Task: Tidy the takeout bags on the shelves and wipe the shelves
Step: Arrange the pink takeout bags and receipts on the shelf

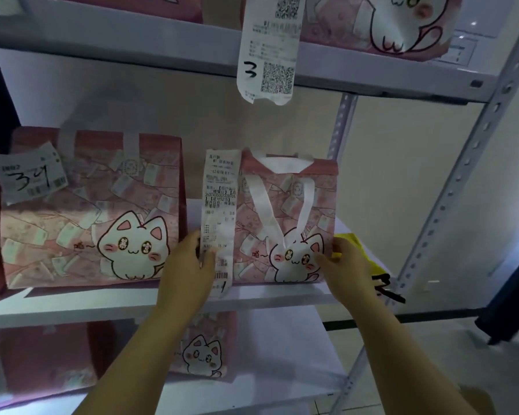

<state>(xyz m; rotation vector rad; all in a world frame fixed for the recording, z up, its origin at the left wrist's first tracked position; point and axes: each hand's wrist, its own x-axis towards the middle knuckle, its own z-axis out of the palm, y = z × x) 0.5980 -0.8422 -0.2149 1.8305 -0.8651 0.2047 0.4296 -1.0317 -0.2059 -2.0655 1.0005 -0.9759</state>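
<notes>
The person's left hand (186,265) and right hand (346,265) gripped a small bag (285,223) from either side as it stood upright on the middle shelf (102,304), towards the right end and close to the front edge. The bag was pink, printed with a white cartoon cat, and its white handles hung down over its front. A long receipt (219,205) hung down the bag's left edge, and the left thumb pressed on its lower part while the left fingers curled behind that edge. The right thumb lay on the front of the bag beside the cat, with the right fingers wrapped round the right edge. A yellow cloth (363,253) lay on the shelf just behind the right hand and touched it; whether the hand also held it could not be told. To the left on the same shelf, apart from the small bag, stood a large bag (90,211) of the same pattern, bearing a label (30,175) with 34 written on it. From the upper shelf (132,46) a second receipt (270,55) marked 3 hung down beside another cat bag (387,22). On the lower shelf (282,354) stood one more cat-print bag (201,354), partly hidden by the left forearm.
</notes>
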